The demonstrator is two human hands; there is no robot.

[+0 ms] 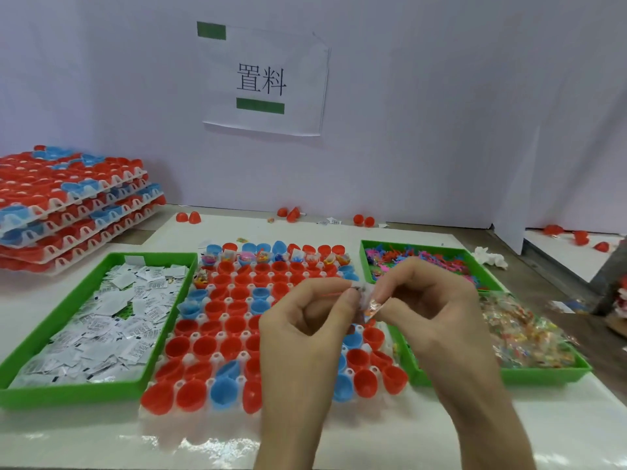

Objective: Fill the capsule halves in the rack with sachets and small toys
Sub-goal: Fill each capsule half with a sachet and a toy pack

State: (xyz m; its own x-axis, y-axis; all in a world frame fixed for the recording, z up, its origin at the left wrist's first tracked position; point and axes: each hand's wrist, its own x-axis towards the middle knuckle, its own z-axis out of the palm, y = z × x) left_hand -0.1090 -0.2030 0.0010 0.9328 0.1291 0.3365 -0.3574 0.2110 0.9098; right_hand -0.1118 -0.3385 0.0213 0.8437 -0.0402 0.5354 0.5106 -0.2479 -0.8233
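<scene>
White desk carries everything. At its middle lies the rack, its red and blue capsule halves mostly empty; only the far row and a few at the left edge hold colourful bits. A stack of loaded racks sits at the back left. Touching the rack's left side, a green tray holds white sachets. On the right, a far tray holds bright plastic toys, and a near tray holds clear-wrapped toys. Above the rack's right half, the left hand and right hand meet, fingers curled, both pinching one small packet.
</scene>
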